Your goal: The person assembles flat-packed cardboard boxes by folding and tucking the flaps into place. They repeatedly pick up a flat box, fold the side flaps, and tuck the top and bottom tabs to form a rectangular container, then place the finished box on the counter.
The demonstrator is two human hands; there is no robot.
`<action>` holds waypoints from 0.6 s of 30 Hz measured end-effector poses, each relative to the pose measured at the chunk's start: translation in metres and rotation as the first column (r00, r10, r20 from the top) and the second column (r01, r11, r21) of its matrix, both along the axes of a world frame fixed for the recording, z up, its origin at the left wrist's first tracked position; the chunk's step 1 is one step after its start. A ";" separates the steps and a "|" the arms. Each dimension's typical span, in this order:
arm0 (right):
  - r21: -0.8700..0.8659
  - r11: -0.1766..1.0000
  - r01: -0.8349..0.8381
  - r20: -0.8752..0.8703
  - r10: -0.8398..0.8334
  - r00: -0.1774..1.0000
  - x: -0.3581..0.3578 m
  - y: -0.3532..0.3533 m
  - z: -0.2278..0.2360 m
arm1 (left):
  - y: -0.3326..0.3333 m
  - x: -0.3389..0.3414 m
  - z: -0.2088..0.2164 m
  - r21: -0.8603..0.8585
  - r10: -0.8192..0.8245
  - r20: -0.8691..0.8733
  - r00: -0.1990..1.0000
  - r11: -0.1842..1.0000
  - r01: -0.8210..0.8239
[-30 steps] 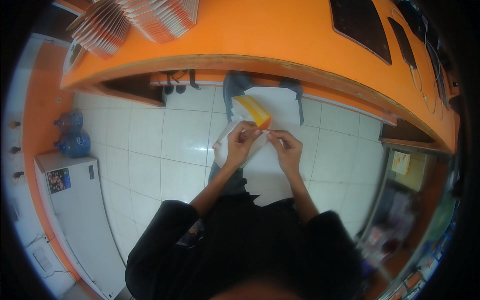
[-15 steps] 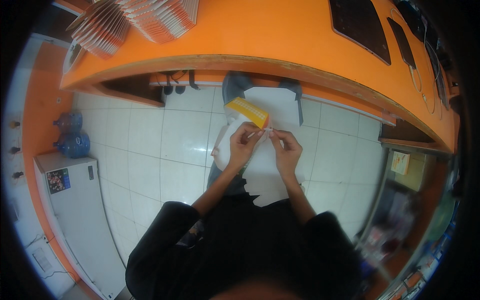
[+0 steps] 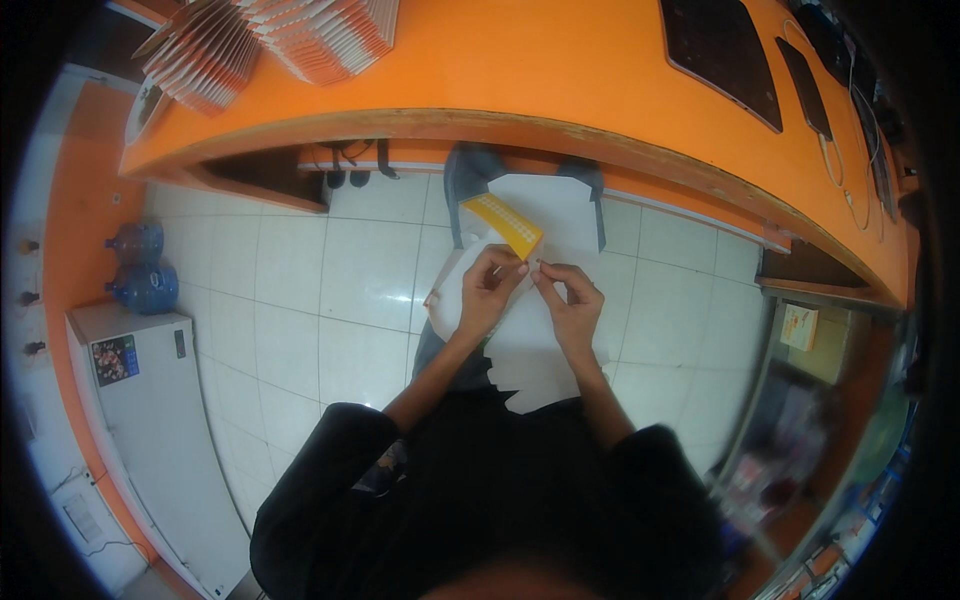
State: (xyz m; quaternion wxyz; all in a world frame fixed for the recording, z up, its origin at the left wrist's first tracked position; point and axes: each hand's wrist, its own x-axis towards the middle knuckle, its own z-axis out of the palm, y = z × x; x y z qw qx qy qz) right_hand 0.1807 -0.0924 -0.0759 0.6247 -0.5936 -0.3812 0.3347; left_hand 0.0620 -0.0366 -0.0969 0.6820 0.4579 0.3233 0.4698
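Note:
A yellow folded paper or card piece (image 3: 508, 222) with a pale dotted pattern rises over my lap. Its lower corner sits between the thumb and fingertips of my left hand (image 3: 487, 284), which is pinched shut on it. Just to the right, my right hand (image 3: 570, 298) has thumb and forefinger pressed together beside that corner, a small gap away. Whatever lies between those right fingertips is too small to make out. Beneath both hands, a large white cardboard sheet (image 3: 540, 345) with an uneven near edge covers my lap.
Stacks of folded orange-and-white card pieces (image 3: 325, 45) stand on the orange table (image 3: 480, 70), far left. A dark tablet (image 3: 722, 55) and a phone (image 3: 803, 85) with a cable lie at right. Blue water jugs (image 3: 148, 285) and a white fridge (image 3: 150, 400) are at left.
The yellow piece has turned slightly, and the reddish part at its lower right no longer shows. My right fingertips have drawn a little apart from the left ones.

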 end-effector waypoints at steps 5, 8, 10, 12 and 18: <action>0.035 0.998 0.047 0.011 -0.048 0.999 0.000 0.001 -0.003 | 0.001 -0.001 0.000 0.006 -0.022 -0.002 1.000 1.000 0.022; -0.004 1.000 0.003 0.003 -0.003 1.000 0.000 0.000 -0.002 | 0.002 -0.001 0.001 0.018 -0.054 -0.006 0.999 0.998 0.054; -0.069 0.996 -0.052 -0.032 0.049 0.998 0.001 -0.002 -0.001 | 0.003 -0.001 0.002 0.027 -0.076 -0.018 0.997 0.997 0.076; -0.075 0.994 -0.083 -0.051 0.079 0.996 0.003 -0.002 -0.001 | 0.004 -0.001 0.003 0.021 -0.086 -0.025 0.996 0.996 0.086; -0.175 0.972 -0.157 -0.119 0.137 0.983 0.022 0.002 -0.008 | 0.001 -0.003 0.003 -0.050 -0.212 0.003 0.977 0.976 0.212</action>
